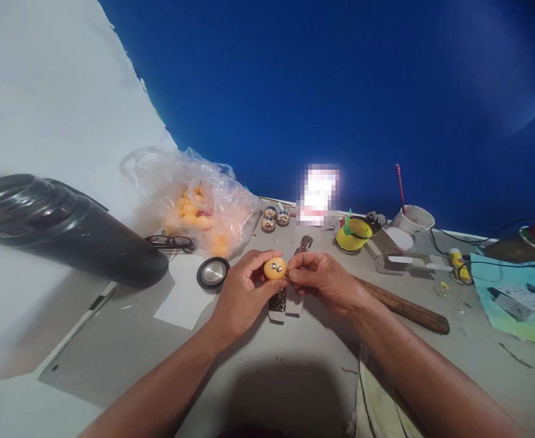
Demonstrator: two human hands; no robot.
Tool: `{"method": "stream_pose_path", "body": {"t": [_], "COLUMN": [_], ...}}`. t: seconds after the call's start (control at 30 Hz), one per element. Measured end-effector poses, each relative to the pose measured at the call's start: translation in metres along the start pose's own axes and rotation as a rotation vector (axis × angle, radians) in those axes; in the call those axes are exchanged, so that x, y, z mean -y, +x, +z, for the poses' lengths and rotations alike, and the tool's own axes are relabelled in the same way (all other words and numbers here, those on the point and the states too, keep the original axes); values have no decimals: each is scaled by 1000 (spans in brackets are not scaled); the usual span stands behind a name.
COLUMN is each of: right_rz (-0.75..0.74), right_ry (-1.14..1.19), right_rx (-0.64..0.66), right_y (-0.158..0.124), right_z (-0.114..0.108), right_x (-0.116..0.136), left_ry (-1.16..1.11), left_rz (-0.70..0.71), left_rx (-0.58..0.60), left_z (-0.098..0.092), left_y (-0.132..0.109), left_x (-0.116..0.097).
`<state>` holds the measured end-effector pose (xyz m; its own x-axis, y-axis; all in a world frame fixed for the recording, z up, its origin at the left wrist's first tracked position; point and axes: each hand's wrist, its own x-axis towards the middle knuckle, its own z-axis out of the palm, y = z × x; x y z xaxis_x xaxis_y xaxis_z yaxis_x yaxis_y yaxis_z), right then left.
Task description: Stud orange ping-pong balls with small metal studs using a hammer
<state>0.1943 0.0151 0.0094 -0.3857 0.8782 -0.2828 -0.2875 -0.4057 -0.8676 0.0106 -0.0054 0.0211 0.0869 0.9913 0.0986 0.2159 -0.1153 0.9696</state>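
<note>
My left hand [248, 293] encloses an orange ball [275, 269] between thumb and fingers, held over the grey worktop [126, 347] near the centre of the view. 2 shiny silver studs [273, 266] sit side by side on the visible face of the ball. My right hand [326, 281] meets the ball at its right side, thumb and index finger drawn narrow into a pinch; whether a small piece lies between those fingertips I cannot tell, the detail being too fine. Below my hands, and partly hidden by them, is a small open box [276, 317] containing dark, glinting pieces [277, 302]. To my left: a round black-rimmed lid [213, 274] with a metal centre, overlapping a white sheet [183, 295]; dark-framed glasses [172, 243]; and a large dark bottle [89, 237]. Beyond these, a clear plastic bag [238, 207] holds further orange balls, and just to its right lies a cluster of 3 studded balls [268, 224]. To my right: a wooden handle [407, 309], extending from behind my forearm; farther back, a yellow tub [354, 236] and a white cup [417, 218] with a red stick [400, 188] standing in it. A blue wall [295, 91] closes the background.
</note>
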Motion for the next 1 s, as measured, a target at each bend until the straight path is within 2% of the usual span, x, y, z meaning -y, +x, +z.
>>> {"method": "stream_pose_path", "body": {"t": [0.17,0.37,0.83,1.0], "right_rz": [6,19,-86,-113], "right_ry": [-3,-5,-208,-297], "right_rx": [-4,-4,24,19], "right_y": [0,1,3,-1], "right_z": [0,-1,-3,-1], "right_x": [0,-2,-2,4], "left_ry": [-38,23,31,-117], "left_rz": [-11,10,-4,-109], "left_rx": [-10,-3,-1,106], "left_z": [1,1,3,4], "left_y": [0,0,-3,0], "left_x": [-1,1,0,-2]}}
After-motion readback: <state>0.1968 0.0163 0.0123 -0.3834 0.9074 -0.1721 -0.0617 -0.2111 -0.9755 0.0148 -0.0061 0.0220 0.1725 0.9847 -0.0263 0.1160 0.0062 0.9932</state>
